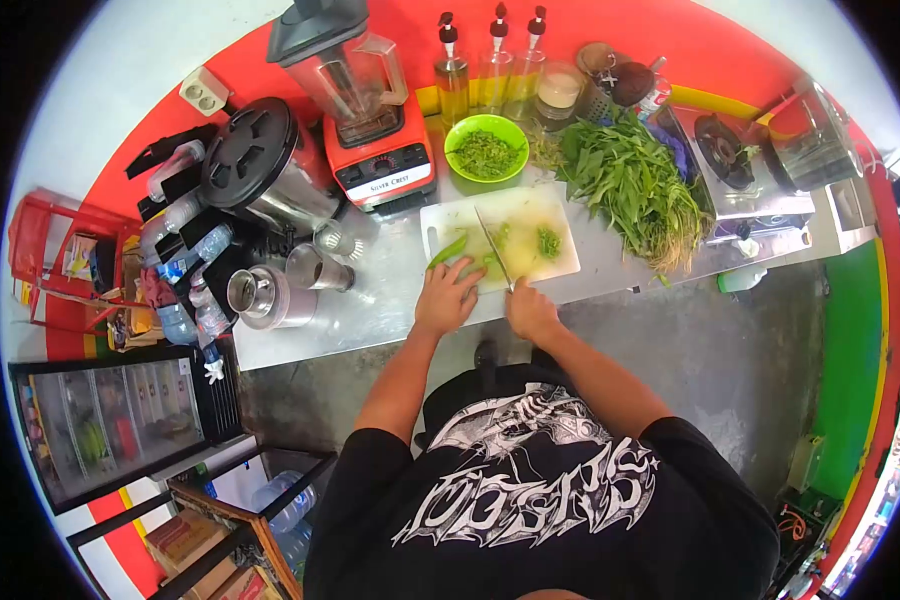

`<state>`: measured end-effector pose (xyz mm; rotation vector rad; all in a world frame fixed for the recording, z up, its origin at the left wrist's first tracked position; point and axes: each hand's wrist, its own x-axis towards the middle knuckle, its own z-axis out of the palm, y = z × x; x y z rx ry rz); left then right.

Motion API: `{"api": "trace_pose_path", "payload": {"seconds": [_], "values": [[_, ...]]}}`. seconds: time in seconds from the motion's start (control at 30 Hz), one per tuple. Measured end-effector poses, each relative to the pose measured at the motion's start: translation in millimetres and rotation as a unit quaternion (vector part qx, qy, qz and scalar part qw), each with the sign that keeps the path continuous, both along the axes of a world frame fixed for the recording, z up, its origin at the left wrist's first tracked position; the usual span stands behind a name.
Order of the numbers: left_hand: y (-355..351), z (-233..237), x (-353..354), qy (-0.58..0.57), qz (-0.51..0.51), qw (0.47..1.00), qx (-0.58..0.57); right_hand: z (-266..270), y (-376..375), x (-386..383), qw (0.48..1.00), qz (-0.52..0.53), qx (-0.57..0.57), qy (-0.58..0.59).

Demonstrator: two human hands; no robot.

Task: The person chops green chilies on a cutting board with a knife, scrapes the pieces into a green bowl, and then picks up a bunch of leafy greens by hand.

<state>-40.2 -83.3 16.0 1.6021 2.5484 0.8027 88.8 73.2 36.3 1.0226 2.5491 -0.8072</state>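
A knife [492, 245] lies across the white cutting board [560, 215], its handle gripped in my right hand [533, 312]. My left hand [447, 297] rests at the board's near edge, fingers bent over a green vegetable piece [489, 262] beside the blade; the fingertips partly hide it. A long green pod, looking like a chili pepper [448, 250], lies just beyond my left fingers. To the right of the blade sits a small heap of chopped greens [549, 241]. Behind the board stands a lime-green bowl [486, 183] filled with chopped greens.
A large bunch of leafy greens [625, 175] lies right of the board. Left stand a red blender [380, 160], metal cups [320, 268] and a lidded steel container [270, 165]. Pump bottles [453, 85] line the wall. The steel counter [370, 325] ends just before my body.
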Motion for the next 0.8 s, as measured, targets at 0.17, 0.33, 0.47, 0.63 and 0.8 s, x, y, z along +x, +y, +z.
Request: {"api": "trace_pose_path", "payload": {"seconds": [0.17,0.33,0.47,0.63,0.8], "values": [[0.4,-0.7,0.3,-0.004,-0.002,1.0,-0.003,4.9,9.8,-19.8,0.999,0.04,-0.003,0.022],[0.1,2.4,0.8,-0.014,0.002,1.0,-0.001,7.0,9.0,-12.9,0.998,-0.029,-0.038,0.042],[0.1,-2.5,-1.1,-0.004,-0.004,1.0,-0.024,6.9,17.8,14.5,0.994,-0.084,-0.026,0.06],[-0.6,-4.8,-1.5,0.027,-0.017,0.999,-0.035,-6.1,30.4,28.2,0.99,-0.109,-0.005,0.093],[0.6,-0.9,0.7,0.014,-0.018,0.999,-0.039,-3.8,22.8,21.7,0.99,-0.009,-0.034,0.133]]}}
